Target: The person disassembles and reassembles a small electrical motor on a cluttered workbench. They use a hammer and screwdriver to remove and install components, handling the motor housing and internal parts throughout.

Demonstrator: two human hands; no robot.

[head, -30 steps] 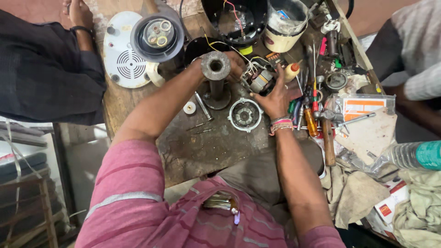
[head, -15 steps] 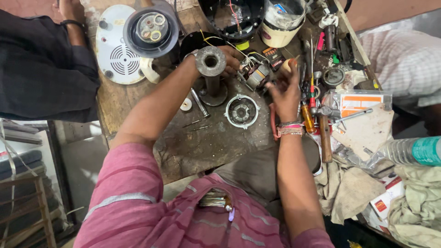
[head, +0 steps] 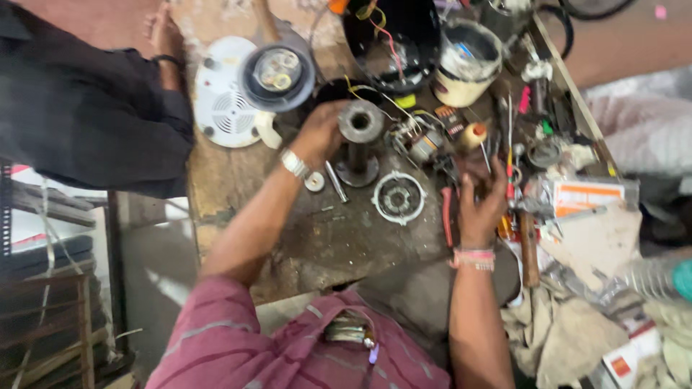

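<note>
A person in a maroon striped shirt works over a cluttered repair desk [head: 317, 238], seen from above. The left hand [head: 321, 133] rests against the grey metal spool-shaped part [head: 360, 140], which stands upright on its round base near the middle of the desk; the fingers curl around its far side, though blur hides how tightly they close. The right hand [head: 481, 198] has come away from the small wired motor assembly [head: 418, 144] it was cupping a second ago. That assembly now lies on the desk just right of the upright part, its yellow and red wires trailing toward the black open housing [head: 393, 39]. The right hand has shifted to the row of hand tools at the right, its fingers spread and reaching among a red-handled screwdriver [head: 510, 155] and red-handled pliers [head: 447, 216]; it grips nothing that can be made out. The switch reads as a pause to fetch a tool, with the left hand steadying the workpiece.

A round finned ring [head: 398, 197] lies flat in front of the upright part, and a small washer [head: 314, 181] sits just beside the left wrist. A white appliance base [head: 227, 101] with a dark jar coupling sits at the upper left, next to another person in dark clothing [head: 86, 108]. A paint-stained tub [head: 465, 61] stands at the top.
</note>
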